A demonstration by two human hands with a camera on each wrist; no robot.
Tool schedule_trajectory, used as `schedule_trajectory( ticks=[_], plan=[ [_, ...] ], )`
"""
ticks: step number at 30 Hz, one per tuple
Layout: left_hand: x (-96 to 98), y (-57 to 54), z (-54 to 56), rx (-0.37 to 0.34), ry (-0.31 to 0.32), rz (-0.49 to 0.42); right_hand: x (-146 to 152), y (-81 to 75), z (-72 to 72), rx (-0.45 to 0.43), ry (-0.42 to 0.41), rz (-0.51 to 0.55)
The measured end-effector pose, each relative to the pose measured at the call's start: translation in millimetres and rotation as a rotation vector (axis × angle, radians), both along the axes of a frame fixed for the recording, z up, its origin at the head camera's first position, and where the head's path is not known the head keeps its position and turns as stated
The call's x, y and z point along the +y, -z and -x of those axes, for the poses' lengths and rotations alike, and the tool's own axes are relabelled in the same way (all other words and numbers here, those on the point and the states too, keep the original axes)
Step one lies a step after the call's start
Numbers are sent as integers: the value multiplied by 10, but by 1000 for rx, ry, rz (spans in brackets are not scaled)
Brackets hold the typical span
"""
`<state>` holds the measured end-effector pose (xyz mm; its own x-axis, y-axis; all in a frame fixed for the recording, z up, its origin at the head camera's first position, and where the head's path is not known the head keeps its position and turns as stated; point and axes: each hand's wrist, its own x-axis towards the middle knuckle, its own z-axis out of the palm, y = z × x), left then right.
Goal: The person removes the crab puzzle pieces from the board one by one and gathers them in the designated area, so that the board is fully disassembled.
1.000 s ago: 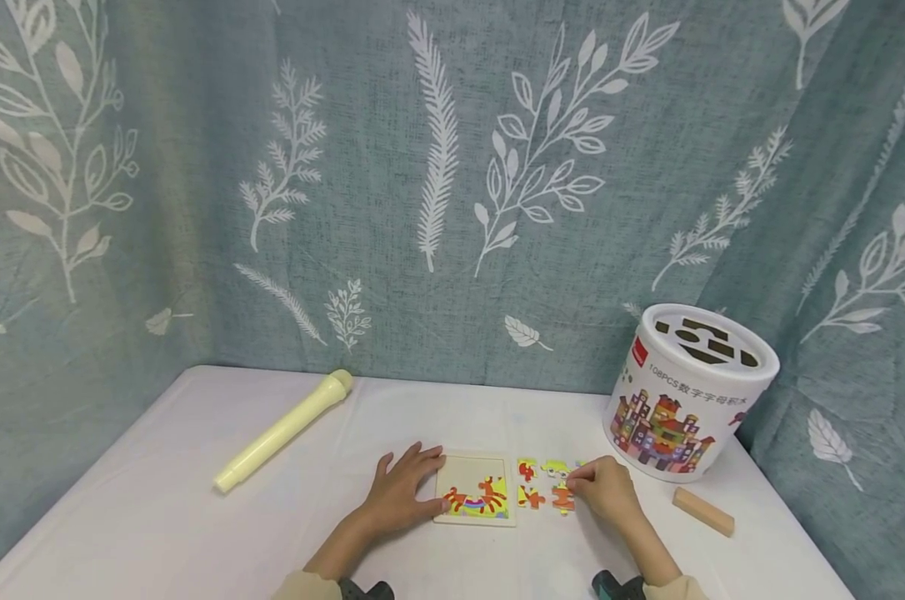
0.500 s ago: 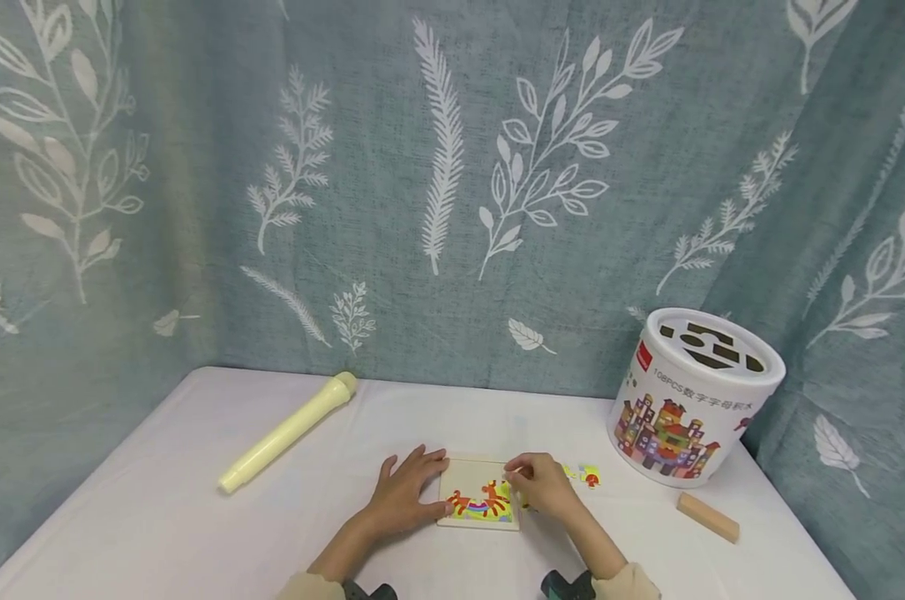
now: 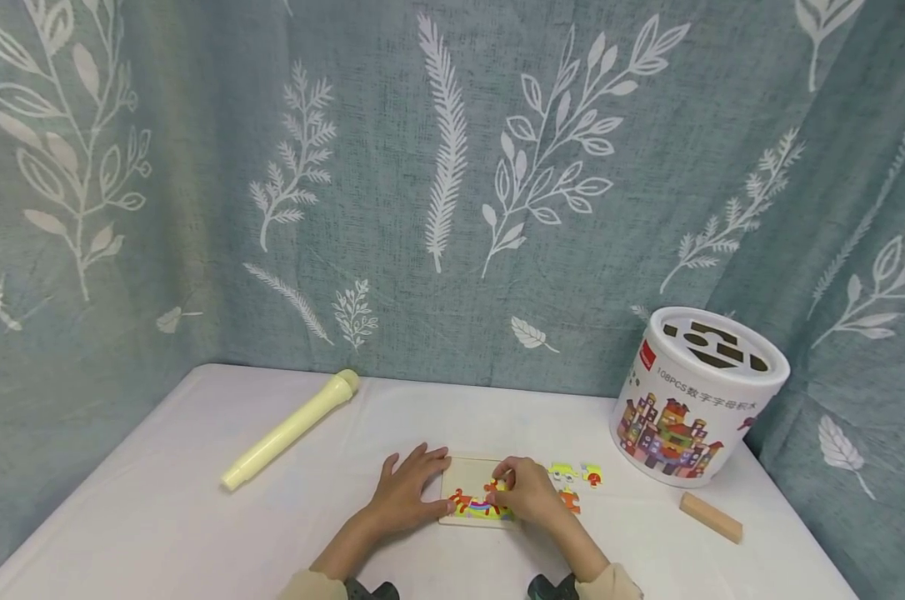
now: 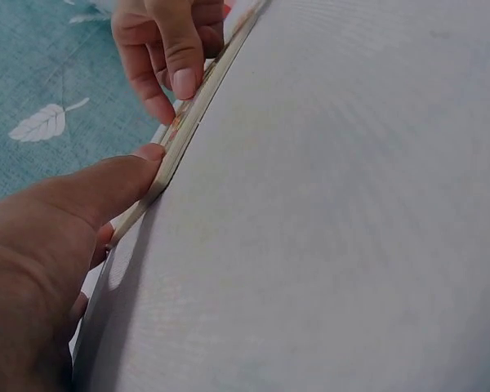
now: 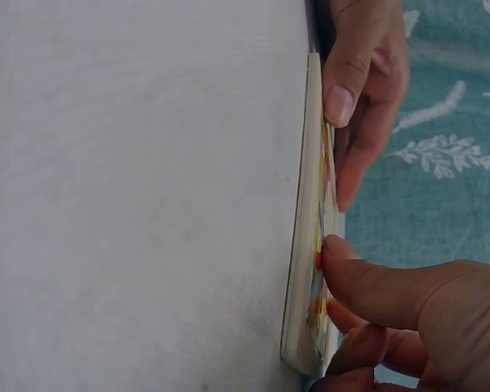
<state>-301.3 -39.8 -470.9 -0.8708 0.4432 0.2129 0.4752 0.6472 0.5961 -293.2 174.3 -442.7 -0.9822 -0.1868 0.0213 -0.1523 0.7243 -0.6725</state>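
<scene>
A small square wooden puzzle board [image 3: 467, 468] lies on the table, with an orange animal picture over a rainbow along its lower part. My left hand [image 3: 407, 492] rests at its left side, fingers spread, thumb on the frame near the front corner. Over the board's right part, my right hand [image 3: 531, 493] pinches a puzzle piece between thumb and index finger. The right wrist view shows this thumb [image 5: 367, 286] low against the coloured pieces; the hand mostly hides the held piece. Right of the board lie loose pieces, among them a yellow one [image 3: 562, 472] and an orange one [image 3: 569, 500].
A white printed bucket [image 3: 685, 417] with shape holes in its lid stands at the back right. In front of it lies a wooden block [image 3: 711, 517]. A pale yellow stick [image 3: 291, 431] lies at the left. A patterned curtain [image 3: 422, 317] hangs behind the table.
My right hand has moved left from the loose pieces onto the board's right part, lowering slightly over the last half second. My left hand has kept its place at the board.
</scene>
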Motion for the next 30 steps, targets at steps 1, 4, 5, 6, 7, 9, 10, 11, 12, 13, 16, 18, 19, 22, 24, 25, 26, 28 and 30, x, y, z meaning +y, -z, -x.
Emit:
schedule_trajectory(
  ticks=[1, 4, 5, 6, 7, 9, 10, 11, 12, 13, 16, 18, 19, 22, 24, 25, 26, 28, 30],
  plan=[
    [1, -3, 0, -2, -1, 1, -1, -2, -3, 4, 0, -4],
    [4, -5, 0, -6, -3, -3, -9, 0, -7, 19, 7, -17],
    [4, -3, -1, -7, -3, -4, -12, 3, -6, 24, 10, -20],
    [4, -1, -1, -8, -3, -5, -14, 6, -5, 29, 14, -26],
    [5, 2, -1, -9, -4, -6, -17, 7, -5, 31, 18, -29],
    [6, 6, 0, -9, -5, -7, -19, 11, -5, 25, 25, -32],
    [6, 8, 2, -9, -6, -6, -17, 12, -4, 29, 24, -33],
    [7, 9, 1, -9, -7, -6, -11, 14, 0, 34, 20, -28],
    [8, 10, 2, -8, -8, -5, -1, 13, 3, 37, 16, -16],
    [9, 11, 2, -8, -7, -6, 11, 12, 8, 43, 11, -2],
    [8, 5, -1, -7, -4, -9, 66, 11, 36, 72, -4, 52],
    [10, 1, -2, -8, -3, -13, 108, 9, 65, 78, -1, 91],
    [10, 0, -4, -9, -2, -15, 127, 10, 81, 81, 5, 105],
    [15, -3, -1, -12, 1, -16, 182, 14, 126, 71, 26, 133],
    [18, 1, 4, -13, 5, -19, 231, 12, 142, 50, 41, 152],
    [19, 5, 7, -13, 7, -19, 268, 8, 146, 35, 51, 162],
    [18, 6, 8, -13, 8, -19, 313, 0, 146, 16, 66, 167],
    [14, 8, 8, -12, 7, -20, 436, -31, 142, -25, 97, 190],
    [5, 2, 4, -6, 2, -21, 599, -73, 126, -55, 141, 196]
  ],
)
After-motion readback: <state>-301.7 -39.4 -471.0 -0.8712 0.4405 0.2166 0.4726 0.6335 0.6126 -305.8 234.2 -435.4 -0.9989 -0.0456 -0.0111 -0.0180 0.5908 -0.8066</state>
